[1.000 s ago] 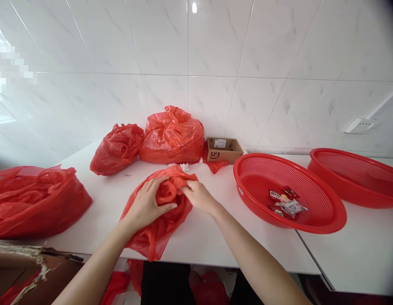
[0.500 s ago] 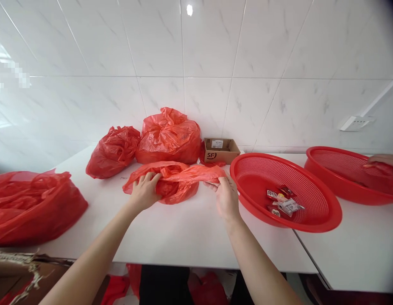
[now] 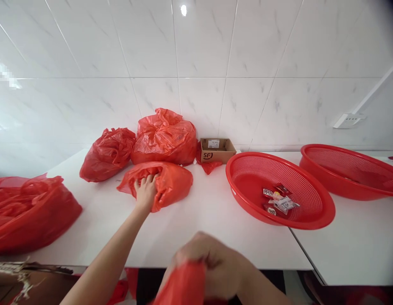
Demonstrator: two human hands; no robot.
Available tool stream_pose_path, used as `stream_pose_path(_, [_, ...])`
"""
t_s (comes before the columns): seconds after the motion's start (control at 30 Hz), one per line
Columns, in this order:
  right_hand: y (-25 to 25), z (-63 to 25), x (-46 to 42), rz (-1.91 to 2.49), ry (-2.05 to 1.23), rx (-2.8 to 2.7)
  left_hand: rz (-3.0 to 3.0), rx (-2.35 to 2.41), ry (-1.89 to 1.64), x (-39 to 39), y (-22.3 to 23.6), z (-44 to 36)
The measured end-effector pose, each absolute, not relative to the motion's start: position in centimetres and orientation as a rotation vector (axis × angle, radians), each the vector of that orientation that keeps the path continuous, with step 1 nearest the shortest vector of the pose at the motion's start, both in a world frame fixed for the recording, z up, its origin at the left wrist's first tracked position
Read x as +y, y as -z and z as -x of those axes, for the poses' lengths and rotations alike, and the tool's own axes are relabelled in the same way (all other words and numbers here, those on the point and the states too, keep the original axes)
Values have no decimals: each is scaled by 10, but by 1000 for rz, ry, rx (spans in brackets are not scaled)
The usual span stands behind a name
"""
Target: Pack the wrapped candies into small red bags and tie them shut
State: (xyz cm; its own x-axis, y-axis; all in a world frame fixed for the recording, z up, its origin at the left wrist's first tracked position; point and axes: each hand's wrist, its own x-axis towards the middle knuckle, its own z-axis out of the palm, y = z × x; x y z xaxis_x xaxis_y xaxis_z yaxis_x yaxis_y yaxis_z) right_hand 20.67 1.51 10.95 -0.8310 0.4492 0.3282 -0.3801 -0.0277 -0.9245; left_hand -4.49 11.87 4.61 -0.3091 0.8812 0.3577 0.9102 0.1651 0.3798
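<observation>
My left hand (image 3: pixel 146 190) is at the mouth of a red plastic bag (image 3: pixel 175 183) on the white table, its fingers curled into the folds and the tips partly hidden. The bag lies bunched, with its opening toward the hand. Close to the camera, my right hand (image 3: pixel 209 267) is closed around a piece of red plastic bag (image 3: pixel 183 284). That piece hangs in front of my lap, slightly blurred, and its lower end is out of view.
Filled red bags (image 3: pixel 166 137) stand along the wall beside a small cardboard box (image 3: pixel 218 157). An open red bag (image 3: pixel 37 224) lies at left. A red basket (image 3: pixel 253 207) holds several small packets (image 3: pixel 283 204); another red basket (image 3: pixel 330 180) is behind it. A torn carton (image 3: pixel 21 275) is lower left.
My right hand has moved from the bag toward the camera, carrying red plastic. The bag under my left hand looks rounder now. The other person's hand has left the far right basket.
</observation>
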Motion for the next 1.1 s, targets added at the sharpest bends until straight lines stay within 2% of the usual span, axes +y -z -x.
stream_pose_path(0.17, [-87,-232,56,615,-1626,-1133,1572,-2467,896,109,-72,85])
stream_pose_path(0.33, [-61,-236,80,761,-1490,-908,1602,-2205,1236,51,-107,50])
stream_pose_path(0.4, [-56,-233,81,785,-1448,-890,1752,-2026,1387,25,-102,19])
stream_pose_path(0.47, [-55,-230,80,797,-1462,-902,2255,-1870,1533,8,-85,-12])
stream_pose_path(0.5, [-55,-228,79,792,-1496,-905,2411,-1942,1512,3,-74,-25])
stream_pose_path(0.57, [-56,-229,78,770,-1611,-881,2412,-2184,1698,0,-54,-41])
stream_pose_path(0.63, [-57,-234,81,752,-1692,-811,2284,-2410,1941,0,-40,-45])
stream_pose_path(0.73, [-59,-247,87,752,-1630,-698,1958,-2644,2364,-5,-35,-38])
stream_pose_path(0.87, [-60,-252,80,813,-1580,-838,1059,-2808,2980,-10,-36,-30])
stream_pose_path(0.97, [-56,-239,55,898,-1510,-1190,658,-2793,3150,-9,-35,-37])
stream_pose_path(1.1, [-47,-217,24,858,-1606,-1556,449,-2816,3404,-12,-33,-58])
